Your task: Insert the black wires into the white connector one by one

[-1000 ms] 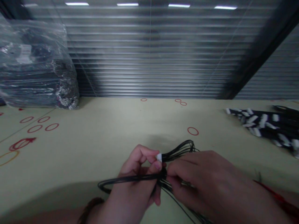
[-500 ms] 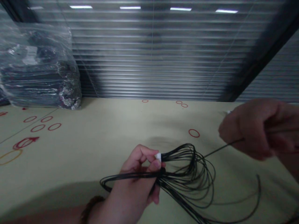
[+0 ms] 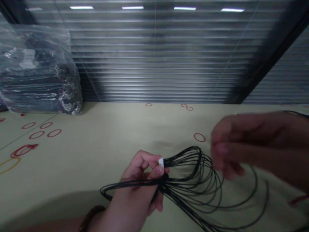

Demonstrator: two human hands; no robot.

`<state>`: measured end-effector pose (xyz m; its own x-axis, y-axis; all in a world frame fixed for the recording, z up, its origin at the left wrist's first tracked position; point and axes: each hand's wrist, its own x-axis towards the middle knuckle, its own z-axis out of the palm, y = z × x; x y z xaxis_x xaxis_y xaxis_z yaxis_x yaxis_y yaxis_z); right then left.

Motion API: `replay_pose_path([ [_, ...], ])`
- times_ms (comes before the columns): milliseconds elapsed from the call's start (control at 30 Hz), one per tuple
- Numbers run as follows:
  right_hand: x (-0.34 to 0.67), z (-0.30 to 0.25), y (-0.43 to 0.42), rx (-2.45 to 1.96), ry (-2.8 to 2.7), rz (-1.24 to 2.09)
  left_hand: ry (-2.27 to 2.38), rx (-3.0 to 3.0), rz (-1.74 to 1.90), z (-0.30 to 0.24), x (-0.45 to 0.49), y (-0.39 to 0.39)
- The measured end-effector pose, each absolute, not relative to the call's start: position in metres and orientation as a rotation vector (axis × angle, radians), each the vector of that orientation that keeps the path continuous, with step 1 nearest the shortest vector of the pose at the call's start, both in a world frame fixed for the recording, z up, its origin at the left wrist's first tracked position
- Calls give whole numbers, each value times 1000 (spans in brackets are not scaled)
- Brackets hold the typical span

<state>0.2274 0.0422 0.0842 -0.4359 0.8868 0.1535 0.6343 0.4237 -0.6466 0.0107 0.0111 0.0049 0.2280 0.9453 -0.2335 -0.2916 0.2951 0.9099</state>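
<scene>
My left hand [image 3: 138, 187] is closed around a bundle of thin black wires [image 3: 188, 185], gathered at a dark tie by the palm. Its thumb and forefinger pinch a small white connector [image 3: 161, 162], from which several wires arch off to the right. One loop of the bundle lies over the back of that hand. At the right, my right hand [image 3: 231, 148] hovers by the outer wire loops, blurred by motion, with thumb and fingers pressed together. Whatever is between its fingertips is too smeared to make out. A loose wire curves out below it.
A clear plastic bag [image 3: 40, 71] packed with dark cables stands at the back left of the pale table [image 3: 116, 129]. Window blinds [image 3: 154, 64] rise behind the table. Red circles [image 3: 199, 137] are drawn on its surface. Another dark cable [image 3: 296, 112] shows at the right edge.
My right hand has moved left, towards the bundle, and turned. The wire that was stretched taut to it now hangs in a slack curve. My left hand keeps its hold.
</scene>
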Motion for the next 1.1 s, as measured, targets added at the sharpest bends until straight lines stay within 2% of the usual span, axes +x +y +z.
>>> replay_pose_path([
  [33,216,78,36,-1260,-2245,772,951,868,1009,4,10,11],
  [167,187,52,20,-1224,-2336,478,927,885,959,0,6,11],
  [300,185,43,19,-1190,-2324,392,893,869,949,-3,4,11],
  [1100,183,46,20,-1221,-2354,537,870,851,985,3,7,14],
])
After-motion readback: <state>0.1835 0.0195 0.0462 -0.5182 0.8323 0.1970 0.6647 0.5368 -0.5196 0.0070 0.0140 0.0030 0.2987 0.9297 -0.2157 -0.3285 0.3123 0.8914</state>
